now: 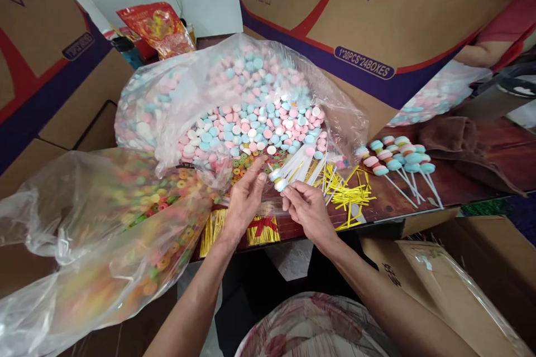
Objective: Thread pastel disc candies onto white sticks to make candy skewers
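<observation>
Bag of ring candies (104, 268) lies leftmost, then pastel sweets (251, 128) behind the left hand (245, 198), whose grip I cannot tell. Beside it, a candy stick (278, 179) is pinched in the right hand (307, 206) near the surface's (454, 187) front edge. Yellow ties (349, 194) and more candy sticks (402, 157) lie farther right.

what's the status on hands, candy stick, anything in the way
Right hand pinching loaded candy stick. Left hand close beside it. White sticks just beyond, no blockage seen.
</observation>
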The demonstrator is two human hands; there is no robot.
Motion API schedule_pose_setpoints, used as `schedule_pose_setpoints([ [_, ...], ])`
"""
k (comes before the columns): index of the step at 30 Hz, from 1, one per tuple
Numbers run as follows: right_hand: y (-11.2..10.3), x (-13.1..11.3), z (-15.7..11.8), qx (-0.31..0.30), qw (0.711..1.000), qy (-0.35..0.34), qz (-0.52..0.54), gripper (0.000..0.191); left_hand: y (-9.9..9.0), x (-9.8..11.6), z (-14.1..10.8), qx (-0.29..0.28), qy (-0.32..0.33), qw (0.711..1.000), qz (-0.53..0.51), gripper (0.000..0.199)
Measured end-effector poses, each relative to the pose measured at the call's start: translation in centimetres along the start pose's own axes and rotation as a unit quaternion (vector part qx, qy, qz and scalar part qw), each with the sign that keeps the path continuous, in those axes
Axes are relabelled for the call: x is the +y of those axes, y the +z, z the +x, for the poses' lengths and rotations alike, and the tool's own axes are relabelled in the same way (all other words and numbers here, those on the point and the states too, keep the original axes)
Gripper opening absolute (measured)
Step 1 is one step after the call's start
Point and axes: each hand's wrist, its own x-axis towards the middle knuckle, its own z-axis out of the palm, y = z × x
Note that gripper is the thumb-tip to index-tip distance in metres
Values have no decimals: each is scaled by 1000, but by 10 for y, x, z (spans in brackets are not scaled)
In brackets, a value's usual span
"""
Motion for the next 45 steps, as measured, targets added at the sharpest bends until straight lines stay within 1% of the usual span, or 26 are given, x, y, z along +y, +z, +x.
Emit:
schedule_pose_setpoints([
  [2,-6,0,-2,22,1000,-16,-6,32,-2,-2,19,27,8,998,49,36],
  [4,-10,4,-5,45,999,-26,2,30,-1,-4,37,35,47,989,134,24],
  [6,-12,9,-8,62,997,-37,7,29,5,-4,52,8,96,970,223,23],
  [8,-12,14,-9,68,997,-45,5,29,14,-1,63,-31,124,941,314,26],
  [10,-13,17,-10,67,996,-50,-4,30,23,4,71,-70,127,904,401,27],
  [12,-14,20,-10,62,996,-55,-20,31,31,8,76,-103,120,875,458,27],
  [13,-15,20,-10,60,996,-59,-30,31,33,9,78,-114,117,867,471,28],
  [15,-16,20,-10,60,994,-68,-56,33,35,9,79,-115,113,867,471,29],
  [19,-16,18,-10,55,990,-75,-105,36,30,3,77,-73,117,895,423,31],
  [21,-15,16,-10,52,989,-76,-113,37,28,1,74,-71,130,902,405,31],
  [25,-14,15,-11,63,989,-78,-113,38,28,3,72,-90,136,891,424,35],
  [27,-15,16,-11,69,988,-83,-113,39,31,7,74,-96,128,881,445,38],
  [31,-15,18,-12,68,986,-97,-116,40,40,12,80,-112,121,858,487,35],
  [33,-15,19,-12,69,986,-101,-116,39,43,11,81,-108,128,855,490,37],
  [35,-15,19,-12,72,986,-100,-112,38,42,8,81,-103,138,870,462,36],
  [36,-15,19,-12,73,987,-98,-108,36,40,6,80,-94,138,887,430,34],
  [37,-15,19,-12,72,987,-95,-103,34,38,5,78,-79,131,911,383,31],
  [39,-15,17,-12,65,990,-87,-93,31,31,1,73,-47,89,964,245,28],
  [40,-15,16,-12,59,991,-84,-89,31,26,-1,69,-37,57,985,160,29],
  [41,-15,16,-11,53,992,-81,-87,30,22,-2,65,-32,22,997,73,31],
  [42,-14,14,-11,47,992,-79,-86,29,19,-3,61,-32,-12,999,-11,33],
  [43,-13,13,-11,41,992,-78,-86,28,15,-4,56,-32,-42,995,-84,35],
  [45,-12,11,-11,30,992,-78,-91,26,11,-6,47,-23,-83,978,-189,37],
])
